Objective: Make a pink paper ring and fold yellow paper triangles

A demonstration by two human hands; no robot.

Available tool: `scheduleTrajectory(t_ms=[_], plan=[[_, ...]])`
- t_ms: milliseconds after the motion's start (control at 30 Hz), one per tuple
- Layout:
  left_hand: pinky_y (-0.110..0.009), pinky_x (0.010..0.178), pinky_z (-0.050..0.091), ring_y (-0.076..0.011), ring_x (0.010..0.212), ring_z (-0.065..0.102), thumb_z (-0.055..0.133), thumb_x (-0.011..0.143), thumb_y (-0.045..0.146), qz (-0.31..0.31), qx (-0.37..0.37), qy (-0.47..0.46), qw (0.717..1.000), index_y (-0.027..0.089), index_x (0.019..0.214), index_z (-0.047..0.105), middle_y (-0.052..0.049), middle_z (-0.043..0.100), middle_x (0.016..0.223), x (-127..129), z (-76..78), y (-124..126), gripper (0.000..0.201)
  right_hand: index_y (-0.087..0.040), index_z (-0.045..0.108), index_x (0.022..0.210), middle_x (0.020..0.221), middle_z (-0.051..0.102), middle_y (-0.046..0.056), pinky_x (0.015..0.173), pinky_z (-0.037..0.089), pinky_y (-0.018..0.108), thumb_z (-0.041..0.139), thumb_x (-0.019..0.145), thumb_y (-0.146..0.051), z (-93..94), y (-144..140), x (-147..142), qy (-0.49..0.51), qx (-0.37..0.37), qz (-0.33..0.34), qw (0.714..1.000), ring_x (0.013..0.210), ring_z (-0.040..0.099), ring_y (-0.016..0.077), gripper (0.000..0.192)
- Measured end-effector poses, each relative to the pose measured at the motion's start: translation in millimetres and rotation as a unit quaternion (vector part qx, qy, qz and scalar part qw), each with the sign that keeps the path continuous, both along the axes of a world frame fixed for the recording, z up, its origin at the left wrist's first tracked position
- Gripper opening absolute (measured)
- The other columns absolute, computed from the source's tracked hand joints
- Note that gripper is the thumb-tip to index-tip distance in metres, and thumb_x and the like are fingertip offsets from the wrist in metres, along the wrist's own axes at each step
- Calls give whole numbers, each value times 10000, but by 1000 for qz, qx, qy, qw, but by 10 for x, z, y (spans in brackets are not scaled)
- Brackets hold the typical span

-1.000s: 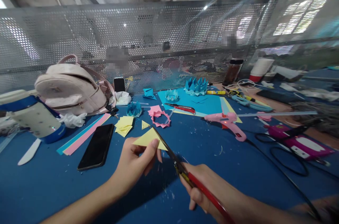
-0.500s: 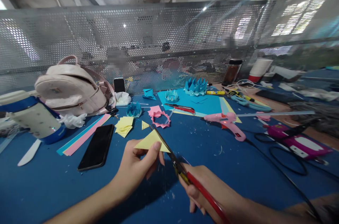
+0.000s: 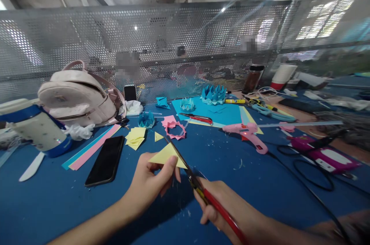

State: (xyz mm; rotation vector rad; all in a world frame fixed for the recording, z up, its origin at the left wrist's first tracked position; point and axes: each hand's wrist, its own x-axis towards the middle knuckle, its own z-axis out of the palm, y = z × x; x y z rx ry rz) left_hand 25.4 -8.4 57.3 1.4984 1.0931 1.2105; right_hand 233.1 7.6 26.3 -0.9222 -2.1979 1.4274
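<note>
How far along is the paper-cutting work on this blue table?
Done: folded blue paper crowns and a cut pink paper ring lie on the blue table. In hand: the left hand pinches a yellow paper triangle while the right hand works red-handled scissors along its edge. Left: a stack of yellow paper pieces lies uncut.

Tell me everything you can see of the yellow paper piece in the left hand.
The yellow paper piece is a small, flat triangle of thin paper, held above the blue table. The left hand pinches its lower edge between thumb and fingers. The red-handled scissors, in the right hand, lie along its right edge, blades nearly closed.
</note>
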Motion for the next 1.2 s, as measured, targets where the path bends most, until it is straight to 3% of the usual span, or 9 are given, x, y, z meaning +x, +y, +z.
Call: scheduleTrajectory(t_ms=[100,367,500,633,700,833,967,1100,1200], plan=[[-178,365,213,-42,302,298,534,925,627,-21,-3,9,1000,127,572,619,57,359,350,15,-22,-4,619,-188,515,821,682,482,-12,502,422,214,487,757,-871,-18,17,14,3,22,-3,1000,576,388,106,686],[-188,372,213,-47,308,282,522,923,643,-32,-15,14,999,133,582,625,62,340,350,31,-43,-19,622,-182,542,908,616,438,-40,418,383,180,376,576,-1032,-36,10,5,-20,-106,-30,994,509,525,117,928],[-193,387,232,-51,324,298,531,914,653,-32,-23,10,999,126,605,650,55,364,359,14,-58,5,622,-185,527,877,560,468,-40,436,410,198,401,685,-969,12,46,59,7,-69,-8,998,475,514,115,817],[-182,434,277,-55,384,364,551,923,624,-48,-35,2,998,108,709,711,33,450,413,-26,-88,61,581,-197,467,791,551,460,-46,434,370,206,365,819,-876,263,188,185,-23,-20,-65,997,440,436,91,687],[-179,453,300,-63,418,415,550,926,620,-60,-43,-8,997,105,802,736,13,515,472,-40,-106,105,563,-203,449,744,581,486,-31,460,342,217,402,896,-768,399,302,275,-78,57,-80,992,487,463,107,588],[-188,466,364,-103,508,544,544,919,624,-91,-66,-38,993,115,1021,734,-61,661,713,-46,-140,203,553,-198,551,752,713,649,29,552,337,271,516,931,-579,458,550,462,-272,253,-110,922,636,590,187,422],[-197,479,409,-134,590,576,545,918,593,-98,-89,-58,990,101,963,725,-92,654,783,-68,-180,284,526,-203,640,882,861,732,58,564,348,290,528,951,-419,283,767,605,-385,353,-99,847,733,680,236,253],[-201,498,423,-128,578,543,560,916,577,-69,-91,-65,991,109,825,683,-58,600,668,-123,-243,347,492,-203,662,909,920,746,54,586,394,290,599,914,-380,189,947,709,-393,384,-71,832,792,704,247,187],[-195,475,403,-101,518,513,586,901,582,-47,-87,-70,993,126,878,650,-17,586,659,-161,-310,389,461,-183,668,868,907,726,85,593,414,299,673,853,-352,246,1000,731,-396,398,-63,825,792,691,267,170]])
